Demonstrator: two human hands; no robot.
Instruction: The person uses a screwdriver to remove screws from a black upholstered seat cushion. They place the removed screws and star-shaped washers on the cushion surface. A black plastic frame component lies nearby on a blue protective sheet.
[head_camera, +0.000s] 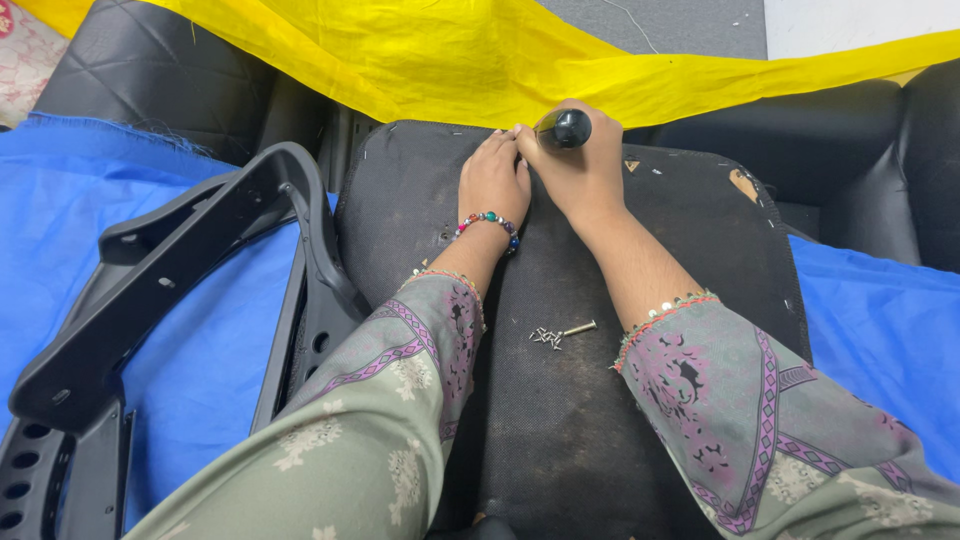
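A screwdriver (563, 128), seen handle-end on as a black rounded knob, is gripped by the right hand (577, 168) with fingers curled tight around it, near the far edge of the black seat base (560, 420), roughly mid-width. The tip is hidden under the handle, so its seating cannot be told. The left hand (494, 178) lies flat just beside it, fingers together, fingertips touching the right hand close to where the tip must be. Likely risk: if the tip slips off under downward load, the left fingertips are right in its path. Steadying so close leaves no margin. Loose fasteners (549, 337), a small clump of short screws plus one longer screw (580, 327), lie unsecured mid-base between the forearms; a sleeve drag or a tilt of the base could scatter them onto the blue cloth (200, 340), where they'd be hard to find. The black plastic chair frame (180, 270) rests at the left edge, touching the base; a bump could shift it. Yellow cloth (480, 60) hangs past the far edge, near the hands, and could snag.
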